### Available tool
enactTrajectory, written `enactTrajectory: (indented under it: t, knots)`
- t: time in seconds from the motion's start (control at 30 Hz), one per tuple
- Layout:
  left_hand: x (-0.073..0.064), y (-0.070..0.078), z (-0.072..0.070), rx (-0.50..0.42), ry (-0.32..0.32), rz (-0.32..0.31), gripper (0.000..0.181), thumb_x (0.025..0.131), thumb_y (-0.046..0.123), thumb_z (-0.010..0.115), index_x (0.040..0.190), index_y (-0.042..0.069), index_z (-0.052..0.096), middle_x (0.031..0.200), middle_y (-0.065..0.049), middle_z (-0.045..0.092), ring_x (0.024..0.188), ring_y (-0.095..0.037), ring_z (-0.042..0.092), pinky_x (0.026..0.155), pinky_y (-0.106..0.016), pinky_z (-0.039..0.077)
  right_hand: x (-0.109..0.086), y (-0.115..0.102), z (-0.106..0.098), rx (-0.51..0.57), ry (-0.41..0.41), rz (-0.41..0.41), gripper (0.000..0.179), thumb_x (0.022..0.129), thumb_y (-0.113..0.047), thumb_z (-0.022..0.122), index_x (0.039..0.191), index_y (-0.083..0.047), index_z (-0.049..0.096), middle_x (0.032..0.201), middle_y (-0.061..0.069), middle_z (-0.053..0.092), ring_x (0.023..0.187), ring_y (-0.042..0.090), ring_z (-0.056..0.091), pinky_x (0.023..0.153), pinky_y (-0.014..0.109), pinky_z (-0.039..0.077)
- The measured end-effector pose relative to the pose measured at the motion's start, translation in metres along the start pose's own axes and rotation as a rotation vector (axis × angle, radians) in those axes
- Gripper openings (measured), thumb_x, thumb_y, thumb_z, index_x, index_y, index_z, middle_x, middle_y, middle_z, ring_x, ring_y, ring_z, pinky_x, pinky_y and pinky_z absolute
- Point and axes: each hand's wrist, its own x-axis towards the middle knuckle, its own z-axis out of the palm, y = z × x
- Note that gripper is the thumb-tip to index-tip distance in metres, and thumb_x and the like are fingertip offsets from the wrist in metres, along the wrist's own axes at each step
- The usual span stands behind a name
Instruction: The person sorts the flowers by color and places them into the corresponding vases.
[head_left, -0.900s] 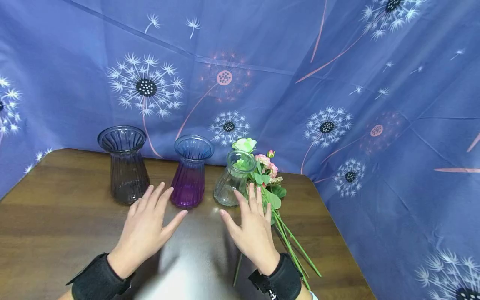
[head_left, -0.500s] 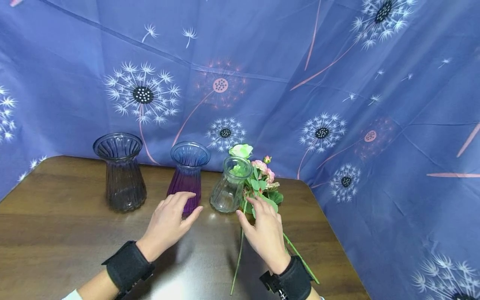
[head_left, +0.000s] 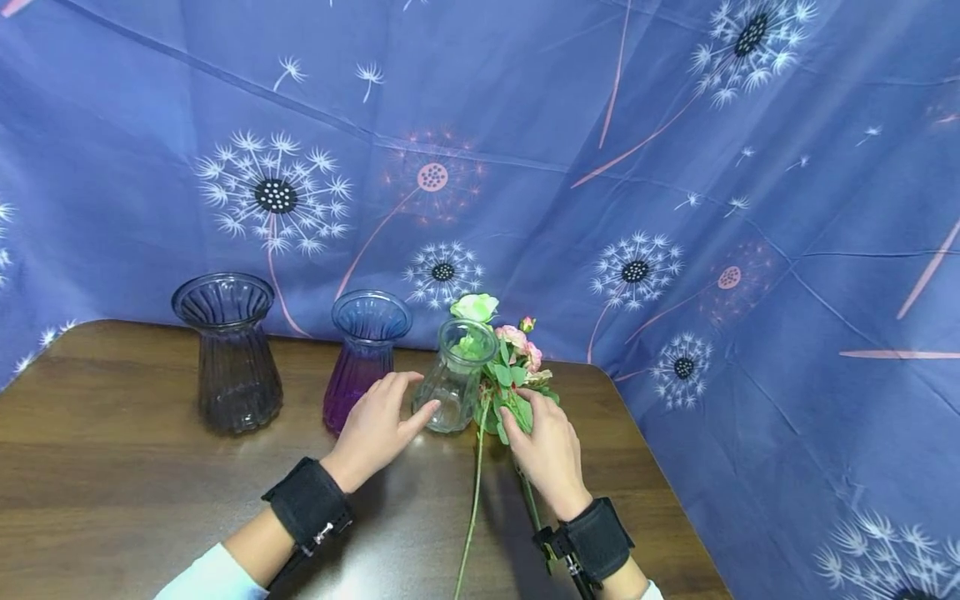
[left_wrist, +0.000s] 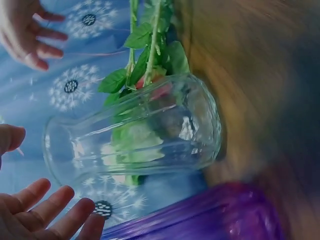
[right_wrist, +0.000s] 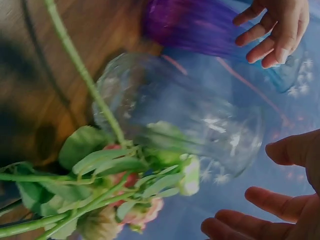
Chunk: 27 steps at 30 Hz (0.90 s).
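Note:
A clear glass vase (head_left: pixel 448 393) stands upright on the table, with artificial flowers (head_left: pixel 517 354) in pink and pale green lying behind it and to its right. My left hand (head_left: pixel 380 427) is spread close to the clear vase's left side, thumb apart from the fingers. In the left wrist view, a gap shows between those fingers and the glass. Over the leaves and stems hovers my right hand (head_left: pixel 551 450), its fingers slightly bent. Nothing lies between its thumb and fingers in the right wrist view. A purple vase (head_left: pixel 358 379), bluish at the rim, stands left of the clear one, partly behind my left hand.
A dark grey glass vase (head_left: pixel 238 379) stands farther left on the wooden table (head_left: pixel 112 467). One long green stem (head_left: pixel 474 508) runs toward the front edge between my arms. A blue dandelion-print cloth (head_left: pixel 525 100) hangs directly behind the table.
My left hand has moved right, from near the dark grey vase past the purple one to the clear vase. My right hand has shifted slightly right over the flowers. The head view has tilted slightly.

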Motion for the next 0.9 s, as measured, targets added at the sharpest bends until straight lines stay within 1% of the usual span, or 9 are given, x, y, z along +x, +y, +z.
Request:
enactTrajectory:
  t: [0.13,0.27,0.4,0.5,0.6,0.7,0.8,0.9]
  knots:
    - [0.01,-0.005,0.012,-0.069,-0.026,-0.054,0.048,0.085,0.039,0.066,0.116,0.003,0.058,0.11,-0.012,0.064,0.104,-0.028,0.06,0.09,-0.043,0.05,0.004,0.01,0.007,-0.015,0.006,0.008,0.037,0.087,-0.034,0.065,0.117,-0.013,0.062,0.109,0.009,0.067,0.098,0.029,0.063,0.075,0.046,0.053]
    - [0.019,-0.007,0.022,-0.112,-0.039,-0.091,0.052,0.085,0.038,0.067,0.119,0.002,0.056,0.113,-0.015,0.061,0.107,-0.03,0.058,0.092,-0.044,0.049,0.009,0.018,0.013,-0.025,-0.014,0.041,0.036,0.087,-0.035,0.065,0.116,-0.013,0.063,0.108,0.008,0.067,0.095,0.028,0.064,0.071,0.045,0.052]
    - [0.026,-0.008,0.032,-0.16,-0.05,-0.112,0.057,0.083,0.036,0.069,0.123,-0.001,0.052,0.118,-0.018,0.058,0.111,-0.032,0.055,0.095,-0.045,0.047,0.013,0.027,0.017,-0.032,-0.032,0.064,0.037,0.088,-0.035,0.063,0.117,-0.012,0.062,0.107,0.01,0.067,0.084,0.026,0.064,0.061,0.041,0.051]
    - [0.03,-0.009,0.038,-0.196,-0.062,-0.128,0.061,0.082,0.034,0.071,0.126,-0.003,0.049,0.121,-0.02,0.056,0.113,-0.033,0.054,0.097,-0.046,0.046,0.017,0.034,0.019,-0.037,-0.029,0.077,0.037,0.088,-0.034,0.063,0.117,-0.012,0.061,0.105,0.012,0.067,0.083,0.026,0.064,0.062,0.041,0.051]
    - [0.032,-0.011,0.04,-0.234,-0.083,-0.157,0.063,0.082,0.032,0.071,0.128,-0.003,0.047,0.124,-0.021,0.054,0.115,-0.034,0.052,0.098,-0.046,0.045,0.021,0.04,0.021,-0.036,-0.032,0.095,0.037,0.088,-0.035,0.062,0.117,-0.013,0.061,0.104,0.011,0.067,0.091,0.026,0.064,0.069,0.044,0.053]
    - [0.034,-0.013,0.042,-0.258,-0.106,-0.177,0.065,0.082,0.032,0.071,0.129,-0.004,0.045,0.126,-0.022,0.052,0.117,-0.035,0.052,0.099,-0.047,0.044,0.023,0.044,0.022,-0.035,-0.049,0.106,0.037,0.088,-0.035,0.063,0.117,-0.012,0.062,0.105,0.011,0.067,0.093,0.027,0.064,0.071,0.046,0.053]
    - [0.035,-0.012,0.044,-0.284,-0.131,-0.196,0.068,0.083,0.031,0.071,0.133,-0.005,0.042,0.129,-0.024,0.05,0.12,-0.036,0.049,0.102,-0.048,0.043,0.023,0.047,0.025,-0.034,-0.06,0.119,0.037,0.088,-0.033,0.063,0.116,-0.011,0.062,0.105,0.012,0.067,0.093,0.028,0.064,0.071,0.046,0.052]
    - [0.036,-0.011,0.047,-0.305,-0.139,-0.212,0.071,0.083,0.031,0.071,0.134,-0.006,0.04,0.132,-0.025,0.049,0.122,-0.038,0.048,0.103,-0.049,0.041,0.024,0.051,0.028,-0.025,-0.07,0.128,0.036,0.088,-0.031,0.063,0.116,-0.009,0.062,0.104,0.013,0.067,0.093,0.029,0.064,0.072,0.046,0.052]
